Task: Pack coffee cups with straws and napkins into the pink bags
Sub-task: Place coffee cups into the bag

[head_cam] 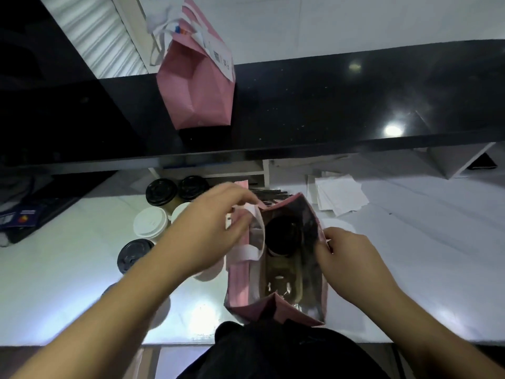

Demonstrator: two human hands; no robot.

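Head view. Open pink bag (276,269), foil-lined, upright on the white counter (410,255), centre frame. Left hand (213,228), at 9 o'clock of the bag, pinches its white handle (257,228). Right hand (344,258), at 3 o'clock, pinches its rim. Black-lidded cup (282,236) inside, toward 12 o'clock.

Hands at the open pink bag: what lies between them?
In the head view, between left hand and right hand: the bag's open mouth, black-lidded cup inside.

- You can read no text anywhere here; the white receipt (218,54) on the far pink bag (199,88) carries print and a code, all too blurred
- The dark card (23,217) at left shows a logo, also unreadable
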